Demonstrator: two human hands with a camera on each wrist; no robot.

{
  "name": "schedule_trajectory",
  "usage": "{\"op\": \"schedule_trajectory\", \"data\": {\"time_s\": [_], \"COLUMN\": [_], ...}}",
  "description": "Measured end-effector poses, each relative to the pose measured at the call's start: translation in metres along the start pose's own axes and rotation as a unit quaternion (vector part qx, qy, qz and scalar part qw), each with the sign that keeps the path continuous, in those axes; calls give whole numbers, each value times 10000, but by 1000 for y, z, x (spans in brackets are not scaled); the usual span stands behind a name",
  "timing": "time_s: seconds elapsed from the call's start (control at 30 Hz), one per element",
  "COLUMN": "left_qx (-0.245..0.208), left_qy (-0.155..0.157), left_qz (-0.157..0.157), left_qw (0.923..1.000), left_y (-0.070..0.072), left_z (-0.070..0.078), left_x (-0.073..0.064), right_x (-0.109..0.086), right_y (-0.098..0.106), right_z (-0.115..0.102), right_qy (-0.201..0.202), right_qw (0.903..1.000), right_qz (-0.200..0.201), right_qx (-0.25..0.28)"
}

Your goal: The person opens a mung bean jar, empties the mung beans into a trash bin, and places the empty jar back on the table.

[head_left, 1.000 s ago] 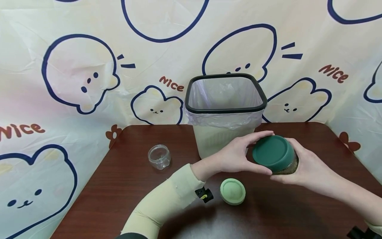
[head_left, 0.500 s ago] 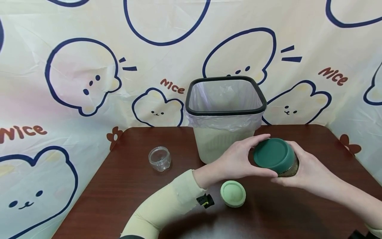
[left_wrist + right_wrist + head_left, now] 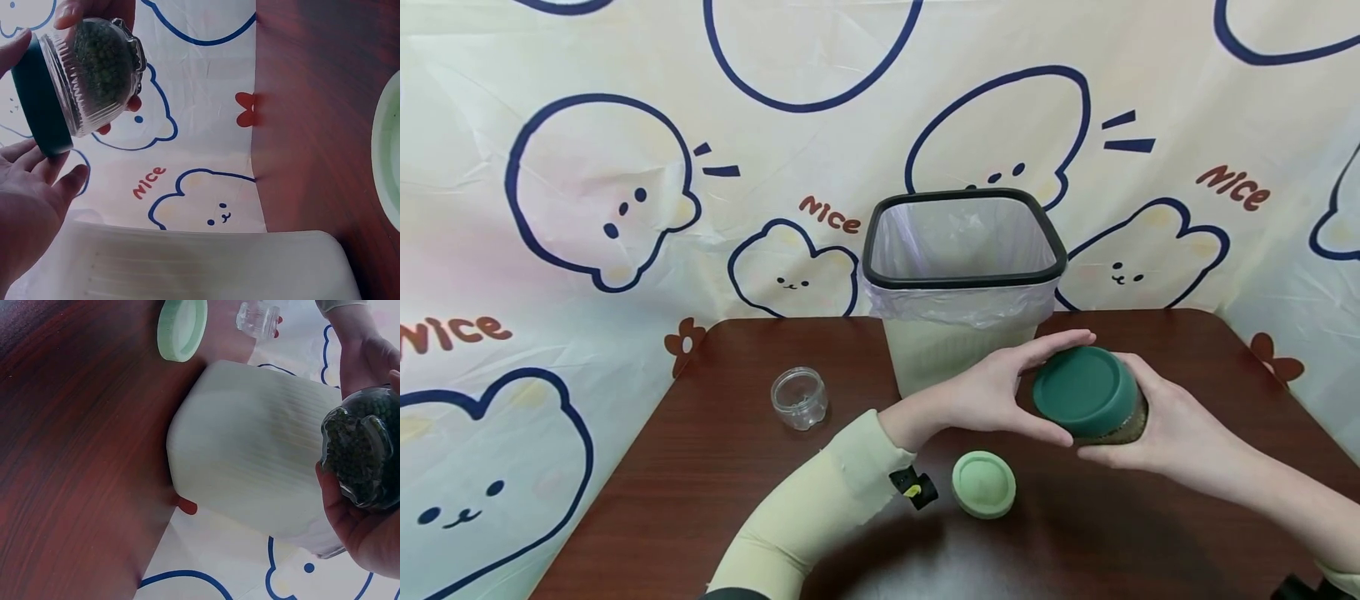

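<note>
A clear jar (image 3: pixel 103 69) of small green pellets or beans, capped with a dark green lid (image 3: pixel 1084 392), is held up above the table. My right hand (image 3: pixel 1180 421) grips the glass body from the right and below. From the other side, my left hand (image 3: pixel 992 392) spans the lid, thumb and fingers at opposite edges of its rim. In the left wrist view the lid sits on the jar mouth and the jar lies tilted on its side. A light green lid (image 3: pixel 983 485) rests on the table below the hands.
Behind the left hand stands a cream trash bin (image 3: pixel 955 350) with a black rim and a plastic liner. An uncapped clear jar (image 3: pixel 800 400) stands left of it on the brown table (image 3: pixel 700 500). A printed cloth (image 3: pixel 625 333) hangs around the table's back and sides.
The left hand's thumb and fingers have shifted slightly around the lid's rim. The right hand and jar stay nearly in place, and the head view has moved a little.
</note>
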State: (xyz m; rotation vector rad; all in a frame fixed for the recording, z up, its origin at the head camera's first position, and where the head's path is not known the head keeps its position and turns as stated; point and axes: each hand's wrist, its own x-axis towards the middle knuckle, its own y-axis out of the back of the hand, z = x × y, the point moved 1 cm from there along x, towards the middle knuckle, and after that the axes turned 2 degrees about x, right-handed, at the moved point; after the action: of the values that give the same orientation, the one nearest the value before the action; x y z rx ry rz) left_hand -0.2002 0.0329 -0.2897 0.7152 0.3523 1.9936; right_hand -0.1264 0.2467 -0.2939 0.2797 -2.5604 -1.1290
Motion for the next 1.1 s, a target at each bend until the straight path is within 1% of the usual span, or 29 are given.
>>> {"op": "schedule_trajectory", "data": {"time_s": [0.1, 0.27, 0.47, 0.57, 0.63, 0.73, 0.83, 0.93, 1.03, 1.1], "left_qx": [-63, 93, 529, 812, 878, 854, 656, 500, 419, 426], "left_qy": [-47, 133, 424, 531, 650, 895, 1121, 1339, 1510, 1495], "left_qz": [56, 233, 506, 660, 817, 1128, 1457, 1756, 1872, 1780], "left_qw": [10000, 9996, 9964, 9931, 9907, 9859, 9808, 9740, 9697, 9717], "left_y": [0, -1, -5, -7, -9, -15, -21, -26, -28, -27], "left_z": [-1, -1, 0, 1, 3, 7, 11, 15, 16, 16], "left_x": [0, -2, -5, -7, -8, -9, -10, -10, -9, -8], "right_x": [0, 0, 0, 0, 0, 0, 0, 1, 1, 1], "right_y": [0, 0, -1, -2, -2, -3, -4, -5, -6, -6], "right_z": [0, 0, 1, 1, 1, 0, -1, -1, -1, 0], "right_qy": [-3, -21, -66, -54, -55, -62, -65, -64, -93, -86], "right_qw": [10000, 10000, 9999, 10000, 10000, 9999, 9995, 9989, 9986, 9987], "right_qz": [-32, -73, -99, -72, -26, 80, 240, 395, 458, 463], "right_qx": [22, 13, -19, -37, -63, -102, -193, -250, -229, -193]}}
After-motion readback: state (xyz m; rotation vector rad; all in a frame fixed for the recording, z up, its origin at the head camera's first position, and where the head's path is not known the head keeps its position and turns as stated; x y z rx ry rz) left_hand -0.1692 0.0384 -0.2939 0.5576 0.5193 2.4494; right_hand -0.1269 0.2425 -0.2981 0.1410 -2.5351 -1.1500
